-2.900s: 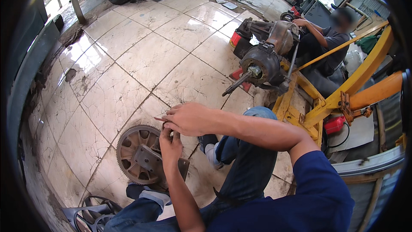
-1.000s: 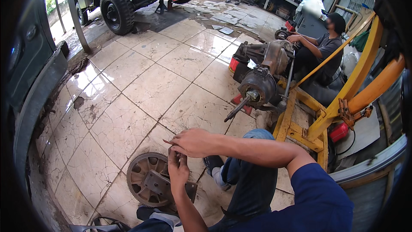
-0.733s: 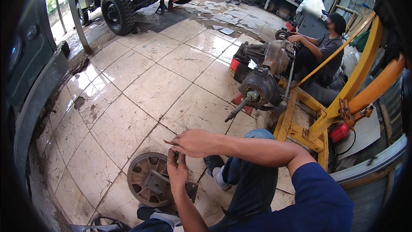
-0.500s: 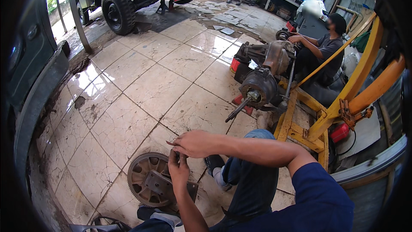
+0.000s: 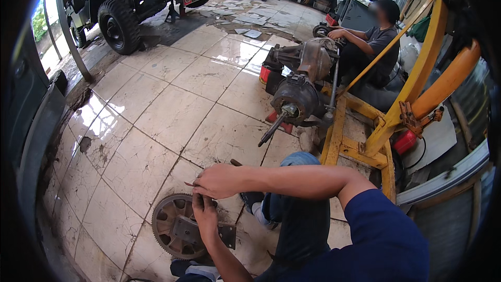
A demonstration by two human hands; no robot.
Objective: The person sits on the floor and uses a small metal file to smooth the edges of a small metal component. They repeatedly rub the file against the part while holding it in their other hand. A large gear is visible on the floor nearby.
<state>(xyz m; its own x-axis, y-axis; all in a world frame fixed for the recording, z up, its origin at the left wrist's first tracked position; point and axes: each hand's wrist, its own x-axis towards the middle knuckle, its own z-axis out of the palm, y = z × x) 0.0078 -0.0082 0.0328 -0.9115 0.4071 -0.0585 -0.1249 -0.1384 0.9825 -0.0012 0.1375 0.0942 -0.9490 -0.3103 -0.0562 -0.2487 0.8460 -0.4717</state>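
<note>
My right hand (image 5: 215, 180) reaches in from the right with its fingers bent together. A thin reddish-brown tip (image 5: 189, 184) shows at its fingertips; its kind is unclear. Just under it, my left hand (image 5: 205, 216) points upward, its curled fingers meeting the right hand's fingertips. What the two hands pinch between them is hidden. Below and beside them a large toothed ring gear wheel (image 5: 165, 228) lies flat on the floor, with a dark rectangular metal plate (image 5: 186, 230) across its middle. A short dark rod-like end (image 5: 236, 162) shows beyond my right wrist.
A vehicle axle with its differential (image 5: 297, 94) stands ahead, beside a yellow hoist frame (image 5: 376, 143). A person (image 5: 383, 42) squats behind it. A jeep (image 5: 119, 26) is at far left, a green vehicle panel (image 5: 39, 125) nearer. Cracked tiles (image 5: 135, 151) cover the floor.
The whole view has shifted, so the axle and jeep appear further left and the gear lower. My hands stay together above the gear. The dark rod-like end now shows beyond my right wrist.
</note>
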